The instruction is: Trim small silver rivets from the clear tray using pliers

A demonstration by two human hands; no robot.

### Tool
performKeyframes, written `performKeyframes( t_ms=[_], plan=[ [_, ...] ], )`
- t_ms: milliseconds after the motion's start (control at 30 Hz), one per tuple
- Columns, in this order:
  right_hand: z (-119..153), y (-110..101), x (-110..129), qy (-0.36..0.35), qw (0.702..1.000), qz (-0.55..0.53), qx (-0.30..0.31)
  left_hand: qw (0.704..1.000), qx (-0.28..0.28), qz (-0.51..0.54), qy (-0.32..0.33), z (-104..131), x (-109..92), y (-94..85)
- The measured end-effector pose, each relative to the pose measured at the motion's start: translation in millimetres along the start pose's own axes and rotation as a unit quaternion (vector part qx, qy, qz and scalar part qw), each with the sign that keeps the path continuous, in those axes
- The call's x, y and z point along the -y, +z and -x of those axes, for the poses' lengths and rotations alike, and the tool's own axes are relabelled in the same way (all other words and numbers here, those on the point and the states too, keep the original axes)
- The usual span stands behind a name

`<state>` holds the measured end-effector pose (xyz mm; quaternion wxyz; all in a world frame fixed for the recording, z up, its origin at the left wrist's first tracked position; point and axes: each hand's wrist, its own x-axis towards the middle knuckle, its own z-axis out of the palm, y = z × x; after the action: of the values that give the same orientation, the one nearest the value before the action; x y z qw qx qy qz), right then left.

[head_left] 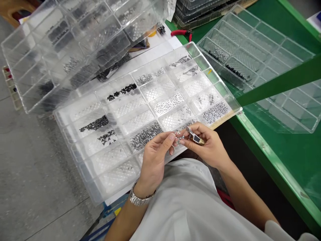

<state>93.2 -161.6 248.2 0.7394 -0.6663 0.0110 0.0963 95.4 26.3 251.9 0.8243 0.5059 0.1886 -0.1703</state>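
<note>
A clear compartment tray (100,180) with small silver and black screws lies before me. Above its near edge, my left hand (159,147) pinches, thumb against fingers, at some tiny metal parts (179,138); which piece it grips is too small to make out. Close on the right, my right hand (204,144) has its fingers wrapped round a small metal tool (195,136) with a dark inset and a brass-coloured end. The fingertips of both hands nearly meet at the tiny parts. Silver screws (146,135) fill a compartment left of my hands.
Stacked clear trays (27,110) rise at the upper left. On the green bench (283,150) at right lie more clear compartment trays (281,40), crossed by a green bar (283,80). Red-handled pliers (179,32) rest behind the tray. Dark trays (198,16) are stacked at the top.
</note>
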Motion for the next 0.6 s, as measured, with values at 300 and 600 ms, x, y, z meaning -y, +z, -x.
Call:
performKeyframes(
  t_ms=[300, 600],
  plan=[
    [-1.3, 2.2, 0.5, -0.015, 1.000, -0.006, -0.019, 0.999, -0.030, -0.010, -0.007, 0.7, 1.5, -1.0],
    [-0.1, 6.4, 3.4, -0.004, 0.998, 0.001, -0.058, 0.999, -0.033, -0.015, 0.003, 2.6, 3.4, 1.4]
  ],
)
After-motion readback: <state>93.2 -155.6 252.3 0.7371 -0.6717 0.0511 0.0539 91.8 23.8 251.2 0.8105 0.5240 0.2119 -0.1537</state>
